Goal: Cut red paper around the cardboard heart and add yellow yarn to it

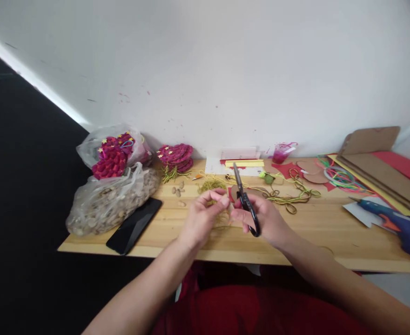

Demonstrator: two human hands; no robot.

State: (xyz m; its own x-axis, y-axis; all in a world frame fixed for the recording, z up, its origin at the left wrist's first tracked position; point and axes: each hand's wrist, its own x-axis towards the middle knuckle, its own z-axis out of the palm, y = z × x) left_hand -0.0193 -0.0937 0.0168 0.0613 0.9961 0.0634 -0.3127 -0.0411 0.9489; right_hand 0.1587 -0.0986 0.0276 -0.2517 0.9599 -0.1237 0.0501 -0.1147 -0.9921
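Black-handled scissors (248,207) are held in my right hand (260,216), with the blades pointing up and away from me. My left hand (206,211) is closed in a pinch just to the left, its fingertips close to my right fingers. A small pale piece shows between the two hands, too blurred to name. Behind and below my left hand lies a loose heap of olive-yellow yarn (210,184), partly hidden by the fingers. Brown cardboard with a red edge (257,192) lies partly covered behind the scissors.
At left are a bag of peanut-like shells (110,209), a bag with magenta pieces (110,160) and a phone (134,226). Magenta discs (177,156), yellow strips (245,163) and a cup (281,153) line the wall. Right: green yarn (292,197), colored cords (346,179), glue gun (389,216), cardboard (382,165).
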